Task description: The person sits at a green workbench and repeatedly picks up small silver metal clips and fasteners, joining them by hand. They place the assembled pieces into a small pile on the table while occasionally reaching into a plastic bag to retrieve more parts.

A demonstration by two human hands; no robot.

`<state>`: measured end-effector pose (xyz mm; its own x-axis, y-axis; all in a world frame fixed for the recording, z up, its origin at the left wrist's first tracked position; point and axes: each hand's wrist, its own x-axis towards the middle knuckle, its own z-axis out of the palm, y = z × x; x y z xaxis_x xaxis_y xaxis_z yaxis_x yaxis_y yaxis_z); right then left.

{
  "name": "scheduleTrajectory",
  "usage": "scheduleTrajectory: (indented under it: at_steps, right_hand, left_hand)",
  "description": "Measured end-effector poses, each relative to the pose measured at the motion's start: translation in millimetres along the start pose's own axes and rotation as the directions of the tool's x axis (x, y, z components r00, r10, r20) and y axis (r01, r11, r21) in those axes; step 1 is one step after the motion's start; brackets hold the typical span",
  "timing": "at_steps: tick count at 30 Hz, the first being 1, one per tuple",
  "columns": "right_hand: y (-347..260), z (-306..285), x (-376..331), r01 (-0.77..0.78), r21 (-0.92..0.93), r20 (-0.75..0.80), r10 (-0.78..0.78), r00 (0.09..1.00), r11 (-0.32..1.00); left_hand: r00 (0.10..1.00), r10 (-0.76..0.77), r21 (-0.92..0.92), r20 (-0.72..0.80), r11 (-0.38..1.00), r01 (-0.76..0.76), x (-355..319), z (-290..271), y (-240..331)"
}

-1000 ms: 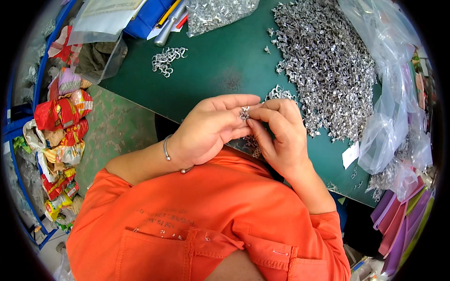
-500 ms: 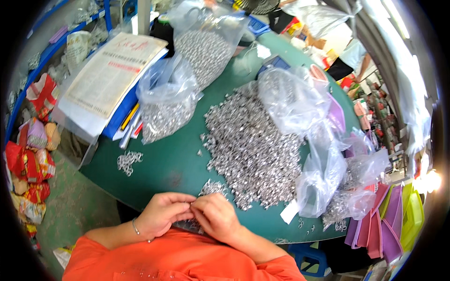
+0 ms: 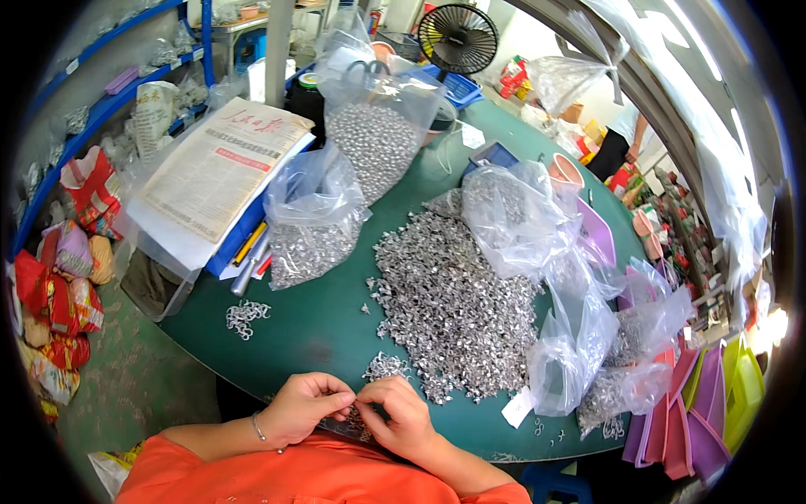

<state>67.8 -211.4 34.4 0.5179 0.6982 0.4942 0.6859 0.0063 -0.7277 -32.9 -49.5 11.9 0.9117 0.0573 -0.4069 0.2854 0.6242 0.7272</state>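
Note:
At the near edge of the green table (image 3: 315,351), my left hand (image 3: 304,407) and my right hand (image 3: 399,416) meet fingertip to fingertip. Each one pinches; whatever sits between the fingers is too small to make out. Below the fingers lie small metal pieces (image 3: 359,424), partly hidden by my hands. Just beyond my right hand is a little heap of silvery metal pieces (image 3: 386,366). A large pile of small shiny metal parts (image 3: 457,307) spreads behind it. Off to the left rests a small cluster of hook-like metal pieces (image 3: 246,319).
Clear bags of metal parts (image 3: 312,244) and silvery beads (image 3: 374,151) stand at the back left, beside a newspaper (image 3: 227,172) on folders. More plastic bags (image 3: 579,328) line the right side. Colourful plastic bins (image 3: 684,412) sit at the right edge. Behind is a black fan (image 3: 457,39).
The view has tilted up, so the table and hands appear lower and more of the fan shows. My hands stay together, fingers still pinched, with slightly shifted fingertips.

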Motion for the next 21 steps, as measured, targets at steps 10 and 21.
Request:
scheduleTrajectory:
  at_steps: [10,21]
  right_hand:
    - [-4.8,1.6,-1.5,-0.148,0.106,-0.003,0.149,0.989,0.983]
    - [-2.1,-1.1,-0.5,-0.127,0.052,-0.004,0.128,0.992,0.99]
  left_hand:
    - [0.998,0.059,-0.036,0.016,0.998,-0.058,-4.5,0.9,-0.2]
    - [0.998,0.064,0.085,0.027,0.994,-0.066,-4.6,2.1,5.4]
